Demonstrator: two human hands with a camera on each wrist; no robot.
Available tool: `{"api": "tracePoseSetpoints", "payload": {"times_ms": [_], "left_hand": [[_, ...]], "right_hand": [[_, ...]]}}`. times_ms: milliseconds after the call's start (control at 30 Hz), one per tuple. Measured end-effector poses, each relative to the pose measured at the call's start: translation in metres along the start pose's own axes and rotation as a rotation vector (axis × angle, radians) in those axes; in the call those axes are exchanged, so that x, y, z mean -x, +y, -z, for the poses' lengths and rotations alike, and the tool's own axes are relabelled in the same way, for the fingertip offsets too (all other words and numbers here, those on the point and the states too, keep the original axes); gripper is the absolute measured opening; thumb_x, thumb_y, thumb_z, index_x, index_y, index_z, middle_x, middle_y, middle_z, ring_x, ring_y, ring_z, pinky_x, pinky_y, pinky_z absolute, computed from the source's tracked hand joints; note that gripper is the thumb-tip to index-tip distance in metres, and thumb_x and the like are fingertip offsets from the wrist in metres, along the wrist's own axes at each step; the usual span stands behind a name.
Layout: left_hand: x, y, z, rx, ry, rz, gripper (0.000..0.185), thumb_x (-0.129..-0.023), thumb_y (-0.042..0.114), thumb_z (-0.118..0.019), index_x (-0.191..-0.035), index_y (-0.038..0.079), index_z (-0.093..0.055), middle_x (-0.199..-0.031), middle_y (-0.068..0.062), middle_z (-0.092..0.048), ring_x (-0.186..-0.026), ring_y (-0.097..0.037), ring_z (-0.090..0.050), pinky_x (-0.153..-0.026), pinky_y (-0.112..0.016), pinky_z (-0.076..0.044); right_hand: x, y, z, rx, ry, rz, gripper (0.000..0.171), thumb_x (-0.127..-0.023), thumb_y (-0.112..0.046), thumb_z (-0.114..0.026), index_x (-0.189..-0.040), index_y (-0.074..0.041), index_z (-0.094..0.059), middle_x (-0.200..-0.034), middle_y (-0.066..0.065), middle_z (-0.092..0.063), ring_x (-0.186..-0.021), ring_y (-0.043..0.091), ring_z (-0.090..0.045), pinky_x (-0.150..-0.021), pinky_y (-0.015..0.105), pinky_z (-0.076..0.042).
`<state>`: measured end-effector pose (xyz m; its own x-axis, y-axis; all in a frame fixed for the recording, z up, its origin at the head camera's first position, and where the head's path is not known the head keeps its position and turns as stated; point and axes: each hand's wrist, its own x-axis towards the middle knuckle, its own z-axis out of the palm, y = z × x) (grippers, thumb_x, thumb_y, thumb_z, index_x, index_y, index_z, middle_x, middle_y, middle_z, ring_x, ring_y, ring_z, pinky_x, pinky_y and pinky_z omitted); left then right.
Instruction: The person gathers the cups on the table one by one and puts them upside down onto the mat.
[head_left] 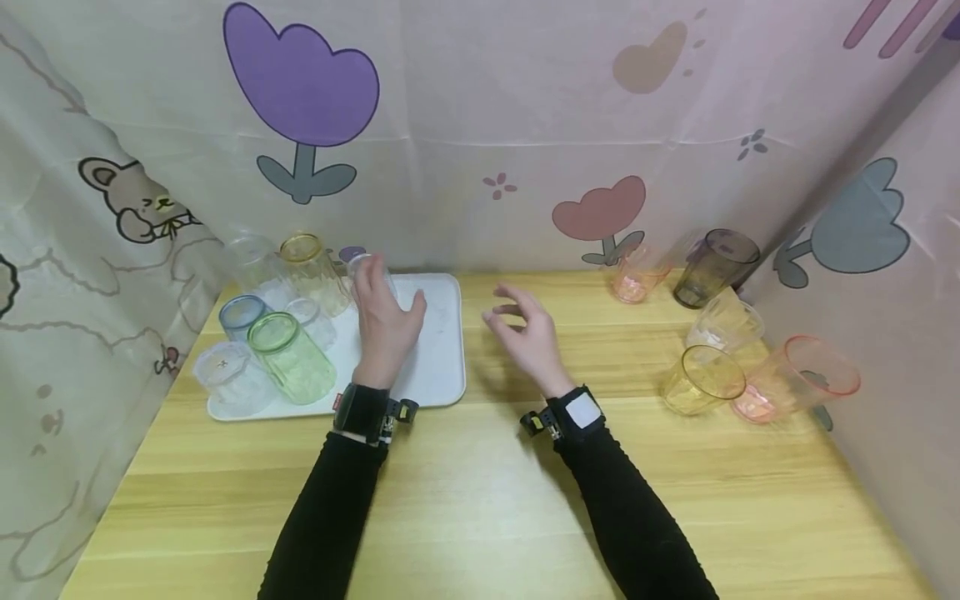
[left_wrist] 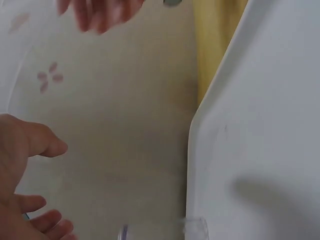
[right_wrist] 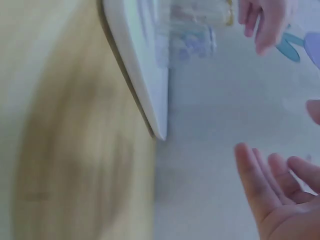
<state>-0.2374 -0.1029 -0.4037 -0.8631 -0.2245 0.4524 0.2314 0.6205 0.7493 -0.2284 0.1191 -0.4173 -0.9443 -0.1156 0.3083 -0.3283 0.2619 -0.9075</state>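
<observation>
The tray (head_left: 441, 358) is white, one tumbler (head_left: 387, 282) clear, a glass (head_left: 296, 367) green, the pale curtain (head_left: 450, 92) flower-patterned.

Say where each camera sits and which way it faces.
Head: on the head, facing forward and down at table, tray and cups; left hand, right hand and black sleeves show.
Left wrist: worn there, facing tray and printed cloth; both hands show.
Right wrist: worn there, facing tray, table and cloth; both hands show.
Both wrist views share tray, cloth and hands.
</observation>
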Motion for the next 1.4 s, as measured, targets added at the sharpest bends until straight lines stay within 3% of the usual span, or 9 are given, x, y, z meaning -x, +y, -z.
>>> {"api": "tracePoseSetpoints", "payload": {"times_ms": [100, 200, 333, 533, 700, 867, 1033, 1200, 1400], "left_hand": [[0.013, 0.004, -0.003, -0.002, -0.065, -0.054, 0.073, -0.091, 0.014, -0.074, -0.151, -0.005, -0.038, -0.153, -0.026, -0.035, -0.14, -0.041, -0.037, -0.117, -0.051, -0.037], [0.027, 0.007, -0.005, -0.036, -0.154, -0.107, 0.068, -0.09, 0.013, -0.074, -0.149, -0.004, -0.043, -0.141, -0.024, -0.044, -0.125, -0.038, -0.049, -0.102, -0.049, -0.049], [0.041, 0.011, -0.006, -0.126, -0.275, -0.166, 0.068, -0.089, 0.013, -0.076, -0.149, -0.002, -0.045, -0.127, -0.019, -0.052, -0.109, -0.034, -0.056, -0.086, -0.046, -0.054], [0.056, 0.018, -0.005, -0.235, -0.453, -0.19, 0.068, -0.09, 0.018, -0.077, -0.148, -0.002, -0.047, -0.122, -0.017, -0.057, -0.106, -0.033, -0.058, -0.082, -0.044, -0.056], [0.064, 0.018, -0.007, -0.377, -0.646, -0.197, 0.064, -0.091, 0.027, -0.078, -0.144, -0.001, -0.054, -0.122, -0.016, -0.059, -0.106, -0.032, -0.059, -0.079, -0.042, -0.057], [0.069, 0.017, -0.008, -0.42, -0.776, -0.192, 0.06, -0.09, 0.028, -0.078, -0.139, 0.0, -0.057, -0.121, -0.015, -0.059, -0.108, -0.031, -0.06, -0.08, -0.044, -0.058], [0.074, 0.018, -0.01, -0.423, -0.873, -0.185, 0.054, -0.088, 0.021, -0.076, -0.135, -0.001, -0.059, -0.112, -0.013, -0.059, -0.097, -0.027, -0.06, -0.075, -0.042, -0.057], [0.074, 0.017, -0.012, -0.428, -0.894, -0.186, 0.045, -0.088, 0.012, -0.072, -0.13, 0.001, -0.062, -0.102, -0.008, -0.058, -0.085, -0.021, -0.056, -0.068, -0.037, -0.053], [0.073, 0.016, -0.013, -0.405, -0.885, -0.176, 0.034, -0.088, 0.001, -0.065, -0.123, 0.002, -0.065, -0.094, -0.005, -0.058, -0.075, -0.019, -0.055, -0.063, -0.036, -0.052]], "right_hand": [[-0.004, -0.001, 0.012, -0.043, 0.076, 0.056, 0.057, -0.097, -0.013, -0.072, -0.149, -0.004, -0.052, -0.143, 0.014, -0.057, -0.119, 0.032, -0.065, -0.098, 0.043, -0.058], [-0.008, 0.001, 0.025, -0.073, 0.163, 0.095, 0.055, -0.098, -0.012, -0.072, -0.149, -0.004, -0.052, -0.144, 0.015, -0.057, -0.122, 0.036, -0.063, -0.1, 0.045, -0.056], [-0.016, 0.007, 0.045, -0.116, 0.316, 0.117, 0.054, -0.098, -0.011, -0.072, -0.148, -0.002, -0.052, -0.144, 0.014, -0.057, -0.126, 0.036, -0.059, -0.106, 0.047, -0.051], [-0.027, 0.02, 0.074, -0.145, 0.579, 0.067, 0.061, -0.096, -0.015, -0.075, -0.15, -0.004, -0.049, -0.145, 0.01, -0.054, -0.132, 0.03, -0.054, -0.111, 0.04, -0.046], [-0.034, 0.04, 0.098, -0.14, 0.723, -0.033, 0.079, -0.092, -0.019, -0.08, -0.157, -0.008, -0.037, -0.153, 0.007, -0.045, -0.14, 0.023, -0.042, -0.115, 0.031, -0.038], [-0.036, 0.059, 0.116, -0.147, 0.77, -0.168, 0.1, -0.089, -0.024, -0.083, -0.165, -0.015, -0.018, -0.166, 0.004, -0.025, -0.15, 0.013, -0.023, -0.121, 0.026, -0.029], [-0.039, 0.075, 0.126, -0.175, 0.785, -0.284, 0.115, -0.086, -0.027, -0.086, -0.167, -0.02, -0.004, -0.171, 0.0, -0.008, -0.154, 0.005, -0.008, -0.125, 0.027, -0.022], [-0.05, 0.086, 0.132, -0.19, 0.79, -0.398, 0.121, -0.085, -0.027, -0.086, -0.167, -0.021, 0.003, -0.171, -0.003, -0.006, -0.153, 0.003, -0.006, -0.121, 0.018, -0.021], [-0.063, 0.095, 0.138, -0.212, 0.814, -0.467, 0.125, -0.084, -0.021, -0.087, -0.166, -0.021, 0.007, -0.172, 0.0, -0.003, -0.154, 0.005, -0.006, -0.115, 0.015, -0.03]]}}
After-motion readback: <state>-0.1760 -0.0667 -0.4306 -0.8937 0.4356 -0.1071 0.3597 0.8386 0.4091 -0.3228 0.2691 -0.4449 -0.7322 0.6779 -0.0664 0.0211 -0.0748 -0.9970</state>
